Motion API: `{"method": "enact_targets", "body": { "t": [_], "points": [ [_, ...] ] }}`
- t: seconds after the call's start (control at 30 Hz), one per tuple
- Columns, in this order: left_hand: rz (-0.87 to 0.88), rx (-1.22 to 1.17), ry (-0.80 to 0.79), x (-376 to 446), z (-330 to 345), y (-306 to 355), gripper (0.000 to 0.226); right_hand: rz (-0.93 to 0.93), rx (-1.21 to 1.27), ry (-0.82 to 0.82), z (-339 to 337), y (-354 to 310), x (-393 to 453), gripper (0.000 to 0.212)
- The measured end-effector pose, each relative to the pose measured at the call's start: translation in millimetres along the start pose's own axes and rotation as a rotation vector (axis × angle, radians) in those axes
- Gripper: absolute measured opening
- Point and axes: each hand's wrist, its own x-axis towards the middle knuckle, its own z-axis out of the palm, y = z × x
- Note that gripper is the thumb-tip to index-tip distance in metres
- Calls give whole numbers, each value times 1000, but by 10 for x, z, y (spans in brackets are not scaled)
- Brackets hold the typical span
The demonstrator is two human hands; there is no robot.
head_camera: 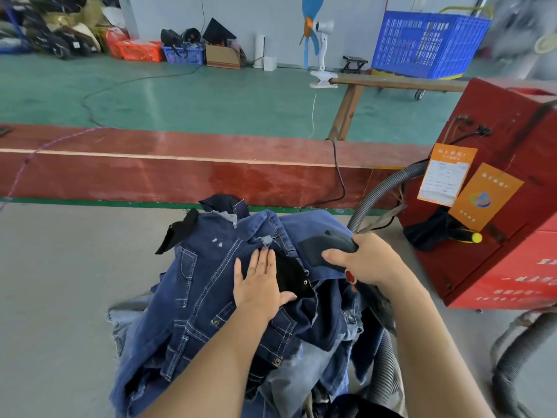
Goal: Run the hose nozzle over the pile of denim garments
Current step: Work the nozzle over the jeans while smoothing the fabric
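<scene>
**Nozzle on the denim, pass under way**

The fingers (333, 254) of the right hand (366, 260) are curled round the black hose nozzle (327, 247), thumb side wrapped over its grip, with a red button showing just below the hand. The left hand (259, 282) lies flat, its fingers straight and close together, pressing the top dark-blue garment down just beside the nozzle.

The nozzle's mouth rests on or just above the right upper part of the pile of denim garments (211, 297); actual contact cannot be told. The grey ribbed hose (376, 194) runs from it back to the red machine (497, 191) at the right.

The pile sits on the grey worktop (60, 282), jeans heaped and crumpled. By my reading the task is in progress: one spot is being treated, while the left and lower stretches of the pile appear not yet covered, though the denim shows no mark of what has been done.
</scene>
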Motion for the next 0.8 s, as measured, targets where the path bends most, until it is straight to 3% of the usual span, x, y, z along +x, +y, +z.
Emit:
{"method": "enact_targets", "body": {
  "t": [0.27, 0.5, 0.8],
  "points": [
    [-100, 8, -28, -7, 30, 74, 110, -1, -139, -154, 148, -14, -21, 36],
    [-78, 27, -34, -12, 48, 70, 111, -54, -233, -27, 425, -197, 104, 35],
    [-51, -1, -35, -39, 24, 46, 112, -74, 87, 102, 244, -223, 129, 33]
  ]
}}
